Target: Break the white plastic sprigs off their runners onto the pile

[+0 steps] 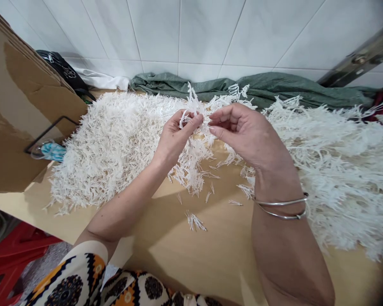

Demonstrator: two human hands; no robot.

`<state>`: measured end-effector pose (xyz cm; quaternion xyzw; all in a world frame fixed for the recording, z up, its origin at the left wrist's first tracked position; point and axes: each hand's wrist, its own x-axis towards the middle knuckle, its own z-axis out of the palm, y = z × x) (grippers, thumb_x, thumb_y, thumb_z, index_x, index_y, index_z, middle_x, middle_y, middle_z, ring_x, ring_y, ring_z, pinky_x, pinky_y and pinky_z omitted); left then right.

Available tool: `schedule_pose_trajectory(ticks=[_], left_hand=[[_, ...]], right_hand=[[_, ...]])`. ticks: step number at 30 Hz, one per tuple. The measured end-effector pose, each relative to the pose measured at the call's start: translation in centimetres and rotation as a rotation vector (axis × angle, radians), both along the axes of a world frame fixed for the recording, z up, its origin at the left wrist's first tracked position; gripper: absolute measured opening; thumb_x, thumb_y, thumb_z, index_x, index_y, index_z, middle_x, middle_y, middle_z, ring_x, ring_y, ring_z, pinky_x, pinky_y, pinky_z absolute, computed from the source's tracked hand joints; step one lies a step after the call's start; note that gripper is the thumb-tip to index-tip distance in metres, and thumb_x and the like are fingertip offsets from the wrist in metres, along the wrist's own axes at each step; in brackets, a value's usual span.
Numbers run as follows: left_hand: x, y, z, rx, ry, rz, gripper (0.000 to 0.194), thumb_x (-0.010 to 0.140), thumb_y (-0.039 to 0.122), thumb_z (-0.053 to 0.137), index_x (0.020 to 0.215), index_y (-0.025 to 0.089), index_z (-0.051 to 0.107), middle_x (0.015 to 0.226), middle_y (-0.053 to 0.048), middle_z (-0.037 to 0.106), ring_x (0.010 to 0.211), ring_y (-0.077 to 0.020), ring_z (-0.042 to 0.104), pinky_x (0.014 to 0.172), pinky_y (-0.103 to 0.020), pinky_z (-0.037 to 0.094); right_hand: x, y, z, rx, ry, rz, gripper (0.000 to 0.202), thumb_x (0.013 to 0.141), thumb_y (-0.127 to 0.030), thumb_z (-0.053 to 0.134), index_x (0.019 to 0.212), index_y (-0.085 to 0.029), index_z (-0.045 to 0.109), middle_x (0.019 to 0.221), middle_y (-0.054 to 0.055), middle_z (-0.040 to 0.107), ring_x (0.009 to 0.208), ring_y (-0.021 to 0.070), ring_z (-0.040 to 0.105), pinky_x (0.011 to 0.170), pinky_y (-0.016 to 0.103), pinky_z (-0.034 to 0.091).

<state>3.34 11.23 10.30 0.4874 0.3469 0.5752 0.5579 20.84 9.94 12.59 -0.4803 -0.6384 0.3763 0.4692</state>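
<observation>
My left hand (178,135) pinches a white branched plastic piece (193,101) between thumb and fingers, its prongs sticking up above the fingertips. Just right of it, my right hand (238,126) has its fingers curled and the thumb close to the index finger; whether anything small lies between those fingertips is too small to tell. A large pile of short white sprigs (115,144) spreads to the left. Longer white stringy pieces (347,170) are heaped on the right. Small loose sprigs (195,222) lie on the wooden table (191,263) below my hands.
A cardboard box (28,102) stands at the left, with a black wire hook and a blue-white item (52,151) beside it. Green cloth (274,87) runs along the tiled wall. A black bag (62,70) sits behind the box. A red stool (15,255) is at the lower left.
</observation>
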Motion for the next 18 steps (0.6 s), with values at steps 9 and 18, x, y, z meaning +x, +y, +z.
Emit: schedule_pose_trajectory(ticks=[9,18], left_hand=[[0.0,-0.1,0.2,-0.051,0.006,-0.058,0.026,0.09,0.036,0.078,0.08,0.021,0.06,0.081,0.002,0.062,0.074,-0.0085,0.057,0.076,-0.024,0.049],[0.8,0.4,-2.1,0.085,-0.022,-0.137,0.026,0.092,0.042,0.078,0.089,0.022,0.062,0.085,0.004,0.066,0.08,-0.0081,0.062,0.085,-0.025,0.049]], right_hand=[[-1.3,0.6,-1.2,0.082,0.022,-0.12,0.025,0.086,-0.036,0.08,0.075,-0.025,0.06,0.075,-0.001,0.063,0.07,0.0151,0.057,0.072,0.037,0.053],[-2.8,2.4,-3.4,-0.092,0.432,-0.192,0.024,0.088,-0.015,0.066,0.075,-0.025,0.049,0.07,-0.005,0.053,0.06,0.0093,0.057,0.07,0.03,0.056]])
